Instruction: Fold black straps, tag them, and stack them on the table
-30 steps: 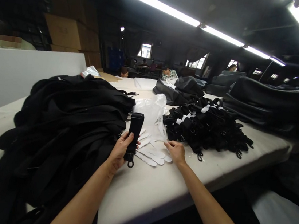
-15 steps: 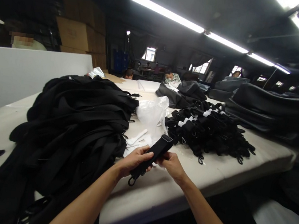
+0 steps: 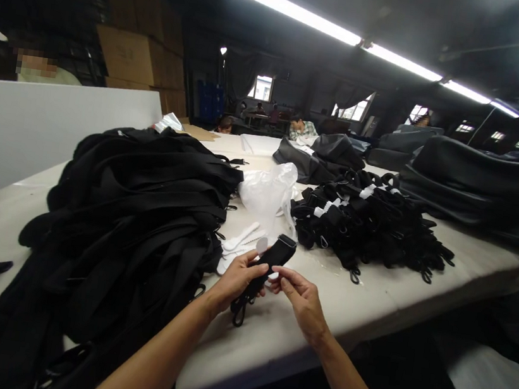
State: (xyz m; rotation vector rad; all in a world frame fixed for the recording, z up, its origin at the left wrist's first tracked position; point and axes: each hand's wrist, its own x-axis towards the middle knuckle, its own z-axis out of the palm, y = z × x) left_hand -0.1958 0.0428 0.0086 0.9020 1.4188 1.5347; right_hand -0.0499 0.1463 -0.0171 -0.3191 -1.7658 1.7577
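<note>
My left hand [image 3: 235, 279] is closed round a folded black strap [image 3: 270, 262] with a metal clip hanging at its lower end. My right hand [image 3: 301, 296] pinches a white serrated tie strip against the strap's side; the strip's rounded tip [image 3: 262, 244] shows above the strap. Both hands hover over the pale table [image 3: 385, 294]. More white strips [image 3: 240, 243] lie on the table just beyond my hands.
A big heap of black straps [image 3: 134, 203] fills the table's left. A pile of bundled straps with clips [image 3: 370, 225] lies to the right, a clear plastic bag [image 3: 267, 192] between them. Black bags [image 3: 476, 178] are stacked far right. A white partition [image 3: 34, 126] stands left; people sit behind.
My left hand tilted the strap from upright toward the right. My right hand left the strips on the table, came to the strap, and now holds a white strip against it.
</note>
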